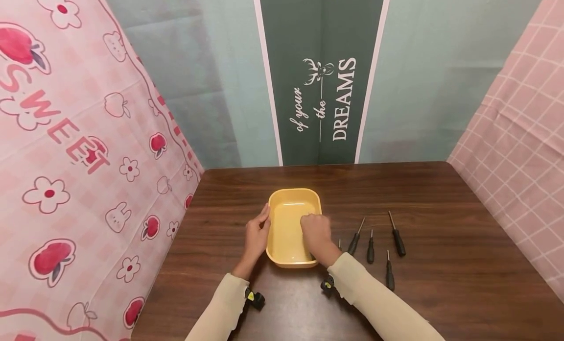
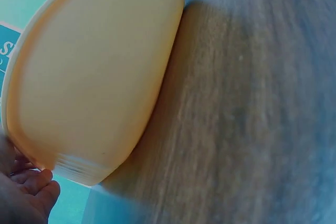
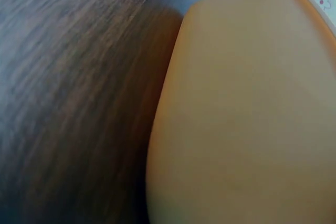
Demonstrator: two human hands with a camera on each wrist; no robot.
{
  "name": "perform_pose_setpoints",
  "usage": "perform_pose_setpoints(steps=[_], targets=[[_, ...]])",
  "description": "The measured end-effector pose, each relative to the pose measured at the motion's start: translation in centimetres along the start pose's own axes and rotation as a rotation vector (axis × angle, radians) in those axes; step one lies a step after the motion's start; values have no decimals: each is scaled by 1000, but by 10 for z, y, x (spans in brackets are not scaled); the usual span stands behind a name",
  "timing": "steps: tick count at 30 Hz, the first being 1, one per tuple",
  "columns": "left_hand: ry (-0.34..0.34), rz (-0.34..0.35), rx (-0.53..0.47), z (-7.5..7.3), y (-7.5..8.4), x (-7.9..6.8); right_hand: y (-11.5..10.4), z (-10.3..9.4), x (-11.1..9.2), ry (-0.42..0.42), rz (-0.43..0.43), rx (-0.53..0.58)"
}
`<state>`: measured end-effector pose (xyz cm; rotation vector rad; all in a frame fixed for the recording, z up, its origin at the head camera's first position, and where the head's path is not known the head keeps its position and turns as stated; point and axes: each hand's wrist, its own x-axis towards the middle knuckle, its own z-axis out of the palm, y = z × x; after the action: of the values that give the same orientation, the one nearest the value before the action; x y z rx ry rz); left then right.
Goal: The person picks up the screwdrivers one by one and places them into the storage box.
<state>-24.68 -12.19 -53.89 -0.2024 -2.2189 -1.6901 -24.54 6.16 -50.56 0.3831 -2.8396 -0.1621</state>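
A yellow rectangular plastic container (image 1: 291, 263) with rounded corners sits on the table; its outer wall (image 2: 100, 72) fills much of the left wrist view. At its left rim my left hand (image 1: 256, 235) grips the side, and its curled fingers (image 2: 39, 187) show against the container. My right hand (image 1: 316, 231) is a fist over the container's right part. It seems to hold a screwdriver, since a bit of metal shows above the fist and a dark end below; most of it is hidden. In the right wrist view only the container's side (image 3: 236, 103) shows, no hand.
Several black-handled screwdrivers lie to the right on the dark wooden table (image 1: 211, 218), among them one screwdriver (image 1: 398, 240) farthest right and another (image 1: 389, 275) near the right sleeve. One more is partly covered by the right forearm. Patterned cloths (image 1: 220, 86) hang around the table.
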Motion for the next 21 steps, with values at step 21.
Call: perform_pose_setpoints(steps=[21], targets=[[-3, 12, -2, 0, 3, -4, -6, 12, 0, -5, -9, 31]])
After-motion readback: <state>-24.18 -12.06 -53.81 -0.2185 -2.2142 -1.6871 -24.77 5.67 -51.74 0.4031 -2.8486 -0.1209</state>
